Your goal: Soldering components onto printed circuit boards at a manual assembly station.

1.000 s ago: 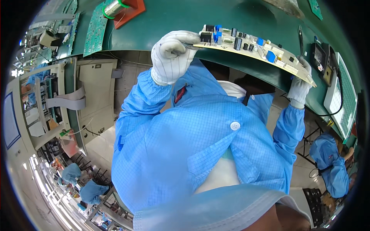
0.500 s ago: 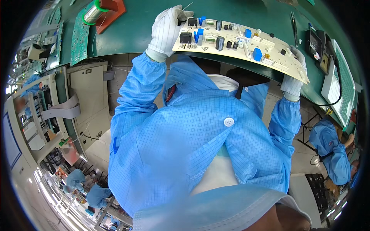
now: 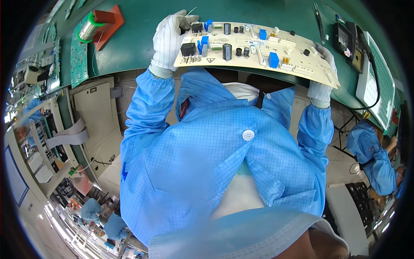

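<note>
A long cream-coloured circuit board (image 3: 239, 61) is held up at the near edge of the bench, its component side showing. Black capacitors, blue blocks, white connectors and other small parts stand on it in two similar rows. My left hand (image 3: 167, 45), in a striped white glove with grey fingertips, grips the board's left end. A thin pale wire (image 3: 192, 11) sticks out by those fingertips; I cannot tell whether they pinch it. My right hand (image 3: 324, 88), gloved the same way, is closed around the right end, its fingers partly hidden beneath the board.
On the green bench (image 3: 133, 43), a solder spool (image 3: 89, 30) sits on a red stand (image 3: 113, 28) at left, beside green circuit boards (image 3: 79, 60). Tweezers (image 3: 318, 21), a black device (image 3: 343, 41) with a cable and a white-green tray (image 3: 376, 73) lie at right. A co-worker (image 3: 370, 153) sits far right.
The view has turned slightly, so the bench things at left sit lower and farther left, and the tweezers higher. The board appears farther left, still held at both ends.
</note>
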Motion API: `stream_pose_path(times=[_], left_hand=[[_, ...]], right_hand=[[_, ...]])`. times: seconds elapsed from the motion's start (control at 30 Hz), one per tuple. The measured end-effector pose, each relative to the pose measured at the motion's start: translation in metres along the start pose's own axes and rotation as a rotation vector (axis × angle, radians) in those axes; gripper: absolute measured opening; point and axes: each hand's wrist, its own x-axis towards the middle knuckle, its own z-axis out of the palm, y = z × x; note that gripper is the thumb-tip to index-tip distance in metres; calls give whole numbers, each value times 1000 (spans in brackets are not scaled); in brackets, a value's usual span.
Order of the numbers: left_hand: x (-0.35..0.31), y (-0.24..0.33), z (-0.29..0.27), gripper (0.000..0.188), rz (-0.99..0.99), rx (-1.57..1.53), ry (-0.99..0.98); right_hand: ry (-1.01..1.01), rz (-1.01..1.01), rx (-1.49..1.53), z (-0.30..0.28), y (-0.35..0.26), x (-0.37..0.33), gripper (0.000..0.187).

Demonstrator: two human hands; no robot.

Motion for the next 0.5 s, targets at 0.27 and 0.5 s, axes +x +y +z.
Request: stream_pose_path(times=[0.27, 0.5], left_hand=[[8, 16, -16, 89, -151, 7, -164], [8, 62, -28, 38, -416, -520, 71]], right_hand=[[67, -92, 25, -2, -11, 3, 37], [23, 111, 752, -5, -2, -4, 49]])
